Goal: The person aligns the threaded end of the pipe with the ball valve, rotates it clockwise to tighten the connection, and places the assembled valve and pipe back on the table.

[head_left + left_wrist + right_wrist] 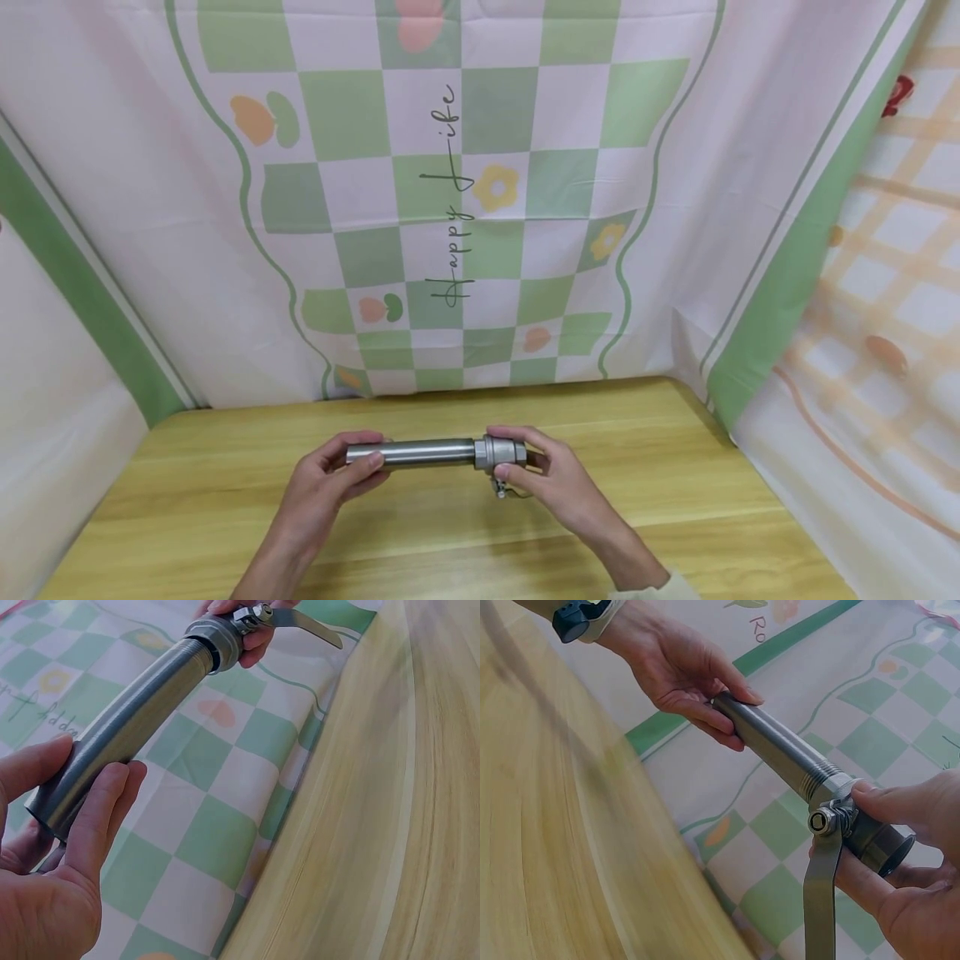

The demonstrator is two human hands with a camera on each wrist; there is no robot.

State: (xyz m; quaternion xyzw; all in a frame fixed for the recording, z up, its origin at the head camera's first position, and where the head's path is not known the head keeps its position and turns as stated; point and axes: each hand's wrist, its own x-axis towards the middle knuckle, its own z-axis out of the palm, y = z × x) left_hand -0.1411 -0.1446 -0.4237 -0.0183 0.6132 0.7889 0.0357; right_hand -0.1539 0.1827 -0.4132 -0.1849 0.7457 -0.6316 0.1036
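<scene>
A steel pipe (431, 452) lies level between the two hands, above the wooden table. My left hand (324, 483) grips its plain end between thumb and fingers. At the other end my right hand (551, 479) holds a metal ball valve (498, 452), thumb in front and fingers behind. Screw threads show on the pipe where it meets the valve body (862, 829) in the right wrist view. A flat lever handle (821, 900) sticks out from the valve's stem nut. In the left wrist view, the pipe (127, 727) runs up to the valve's open collar (216, 641).
Under the hands spreads a wooden tabletop (427, 550). A cloth with green checks (495, 250) hangs along its back edge, and more patterned cloth (862, 400) hangs at the right side. White cloth (45, 375) stands at the left.
</scene>
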